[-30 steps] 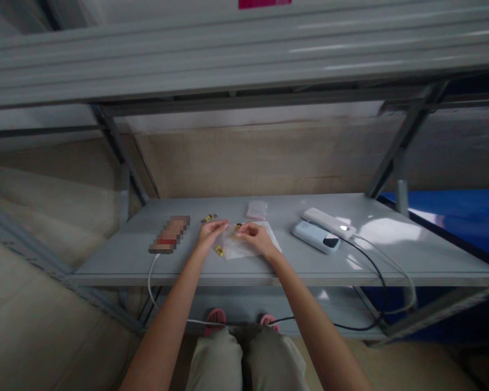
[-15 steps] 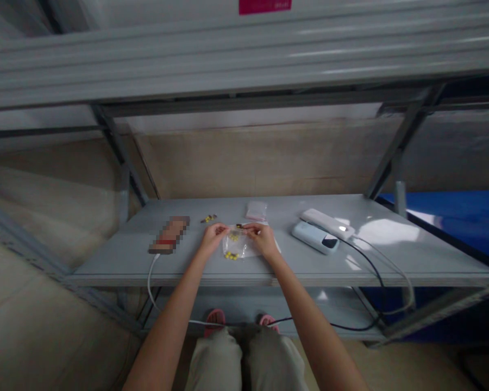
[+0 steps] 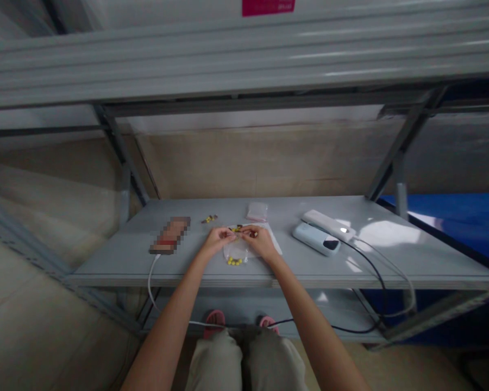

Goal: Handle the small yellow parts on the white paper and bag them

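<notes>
A small clear plastic bag [image 3: 237, 251] lies between my hands, with several small yellow pieces [image 3: 234, 262] gathered at its near end. At the bag's far edge, my left hand [image 3: 217, 240] pinches the plastic with thumb and fingers. Opposite it, my right hand [image 3: 259, 239] is closed in a pinch at the same edge, its fingertips almost meeting the left ones. Whether it grips plastic or a tiny piece is too small to tell. More yellow and dark bits show just beyond the fingertips. A white sheet or bag [image 3: 274, 239] lies partly under my right hand.
A little pile of yellow and brown pieces [image 3: 209, 219] is left of the bag. Behind sits a pale packet [image 3: 257, 211]. A cabled, pixelated phone-like device [image 3: 170, 235] lies left; a light blue device [image 3: 315, 239] and a white power bank [image 3: 328, 224] lie right.
My left hand has shifted right, and the fingertips of both hands have come close together at the bag's edge. The yellow pieces in the bag have moved slightly nearer to me.
</notes>
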Demonstrator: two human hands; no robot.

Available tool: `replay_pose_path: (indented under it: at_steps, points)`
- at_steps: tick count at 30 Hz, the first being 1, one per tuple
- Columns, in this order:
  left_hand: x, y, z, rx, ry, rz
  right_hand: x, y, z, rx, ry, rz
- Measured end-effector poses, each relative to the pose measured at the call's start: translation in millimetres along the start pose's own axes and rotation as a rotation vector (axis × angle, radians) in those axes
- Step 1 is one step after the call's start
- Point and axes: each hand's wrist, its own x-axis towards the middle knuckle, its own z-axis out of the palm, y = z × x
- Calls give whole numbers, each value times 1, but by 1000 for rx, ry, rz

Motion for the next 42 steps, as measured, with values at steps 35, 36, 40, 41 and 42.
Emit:
replay_pose_path:
  at_steps: [35, 36, 40, 41, 42]
  points:
    - [-3, 5, -2, 19, -13, -20, -7, -6, -12, -180, 253, -16]
    - [-3, 5, -2, 23, -21, -24, -7, -7, -11, -155, 226, -42]
    - [-2, 5, -2, 51, -52, -25, -8, -9, -8, -230, 87, -96]
    - [-2, 5, -2, 54, -59, -27, -8, -10, -7, -249, 68, -107]
    - [-2, 5, -2, 55, -65, -30, -9, -10, -7, -265, 60, -122]
